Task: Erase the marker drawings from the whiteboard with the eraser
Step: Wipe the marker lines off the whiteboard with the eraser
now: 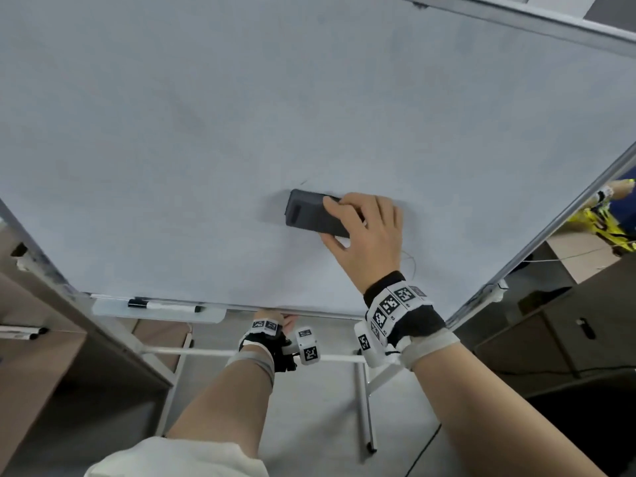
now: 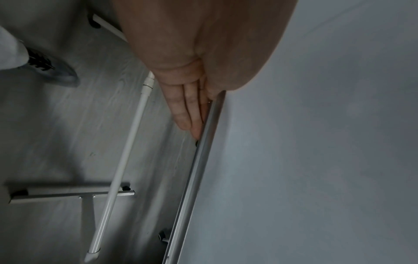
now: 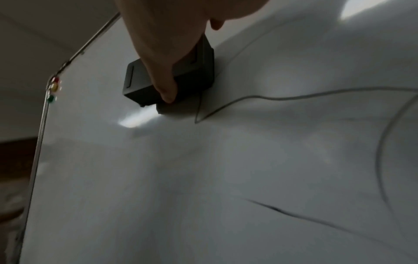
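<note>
A whiteboard [image 1: 241, 115] on a stand fills the head view. My right hand [image 1: 339, 222] grips a dark grey eraser [image 1: 309, 215] and holds it flat against the board's lower middle. In the right wrist view my thumb [image 3: 164, 76] lies across the eraser [image 3: 196, 71], which sits at the tip of a thin marker outline [image 3: 294, 97]. A curved arc [image 3: 382, 151] and a dark stroke [image 3: 282, 210] lie lower on the board. My left hand [image 1: 280, 321] holds the board's bottom rail [image 2: 203, 151], with its fingers [image 2: 190, 114] straight behind the rail.
A tray [image 1: 113, 311] under the board's lower left holds a black-capped marker [image 1: 165, 306]. Coloured magnets [image 3: 53, 87] sit at a board corner. Brown cabinets [image 1: 51, 356] flank the stand. The stand's white crossbar [image 1: 192, 351] and legs rest on grey floor. My shoe [image 2: 52, 71] is nearby.
</note>
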`<state>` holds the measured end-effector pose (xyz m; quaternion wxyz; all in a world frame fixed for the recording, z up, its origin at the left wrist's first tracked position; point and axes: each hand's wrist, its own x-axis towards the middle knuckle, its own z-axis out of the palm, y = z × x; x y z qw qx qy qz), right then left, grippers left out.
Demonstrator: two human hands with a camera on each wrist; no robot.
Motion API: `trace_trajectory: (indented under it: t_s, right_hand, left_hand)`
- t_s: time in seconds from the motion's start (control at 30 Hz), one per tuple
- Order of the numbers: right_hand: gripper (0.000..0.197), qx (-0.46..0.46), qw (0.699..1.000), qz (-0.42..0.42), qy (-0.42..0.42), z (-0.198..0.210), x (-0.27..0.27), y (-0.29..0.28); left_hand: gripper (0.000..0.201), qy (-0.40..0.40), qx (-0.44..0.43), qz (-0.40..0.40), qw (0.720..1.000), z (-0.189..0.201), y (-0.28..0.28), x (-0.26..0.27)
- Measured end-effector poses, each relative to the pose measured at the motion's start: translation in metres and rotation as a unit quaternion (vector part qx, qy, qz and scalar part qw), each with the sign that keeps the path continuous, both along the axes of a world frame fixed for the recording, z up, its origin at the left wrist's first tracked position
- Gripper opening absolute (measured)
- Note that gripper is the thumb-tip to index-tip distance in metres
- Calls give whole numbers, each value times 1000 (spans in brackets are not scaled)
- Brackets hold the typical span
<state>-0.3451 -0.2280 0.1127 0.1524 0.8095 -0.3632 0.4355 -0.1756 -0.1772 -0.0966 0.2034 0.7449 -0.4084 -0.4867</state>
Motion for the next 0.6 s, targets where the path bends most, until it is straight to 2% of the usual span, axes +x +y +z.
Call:
trace_trajectory:
  t_s: [0.03, 0.1, 0.17, 0.2, 0.23, 0.33, 0.37, 0.5, 0.6]
  right_hand:
    - [50, 8, 1000, 11, 27, -5, 1, 1]
    - [51, 16, 999, 17, 40, -6, 5, 2]
    - [46, 12, 1000, 10, 13, 3, 8, 3]
    - [44, 2, 1000, 3, -6, 10, 8, 3]
    - [42, -9, 1000, -4, -23, 16, 9, 3]
    - [40, -25, 999, -14, -37, 24, 10, 4]
    - [40, -27, 999, -12, -33, 23, 10, 6]
    - [40, -65, 996, -23, -57, 35, 2, 3]
    - [41, -59, 995, -27, -79, 37, 0, -2]
  left_hand:
    - [44, 34, -6, 56, 998, 5, 0, -4]
    - [42, 69, 16, 67, 995, 9, 2, -9]
    - [43, -30, 12, -1, 999, 22, 4, -9]
    - [44, -29, 28, -20, 999, 21, 7, -6]
    - [45, -69, 69, -56, 994, 35, 12, -6]
    - [39, -231, 60, -179, 954, 37, 16, -8]
    - [40, -260, 55, -208, 941, 36, 17, -10]
    - [48, -289, 22, -233, 928, 43, 21, -12]
    - [43, -312, 27, -261, 913, 47, 22, -16]
